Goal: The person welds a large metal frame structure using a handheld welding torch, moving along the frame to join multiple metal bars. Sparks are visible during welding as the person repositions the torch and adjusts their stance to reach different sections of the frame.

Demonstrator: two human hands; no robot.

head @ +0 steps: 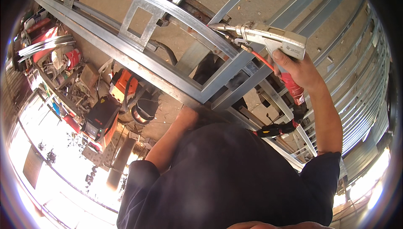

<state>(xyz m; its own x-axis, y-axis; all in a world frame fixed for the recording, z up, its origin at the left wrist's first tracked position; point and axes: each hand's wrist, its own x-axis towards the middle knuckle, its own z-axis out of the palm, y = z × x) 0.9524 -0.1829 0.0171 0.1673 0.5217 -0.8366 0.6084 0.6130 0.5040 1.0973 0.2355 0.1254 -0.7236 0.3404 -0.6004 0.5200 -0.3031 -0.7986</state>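
Note:
My right hand (292, 66) is wrapped around the grip of a Jasic handheld laser welding gun (270, 36), its metal nozzle pointing left at a curved galvanized steel bar (176, 11). Whether the tip touches the bar cannot be told. An orange-red hose and a cable wrapped in red and black run from the gun towards my body. My left hand (189, 115) is at the near edge of a long steel beam (141, 71); its fingers are hidden beneath or behind the beam. A mitred corner of square tubing lies just ahead of my torso.
Parallel metal bars (355, 81) fan out on the right. A black and orange machine (102, 118), a wire spool (141, 112) and an orange unit (124, 85) stand at the left, below the frame. Scrap and containers crowd the far left. A plate with a square opening (144, 36) joins the frame.

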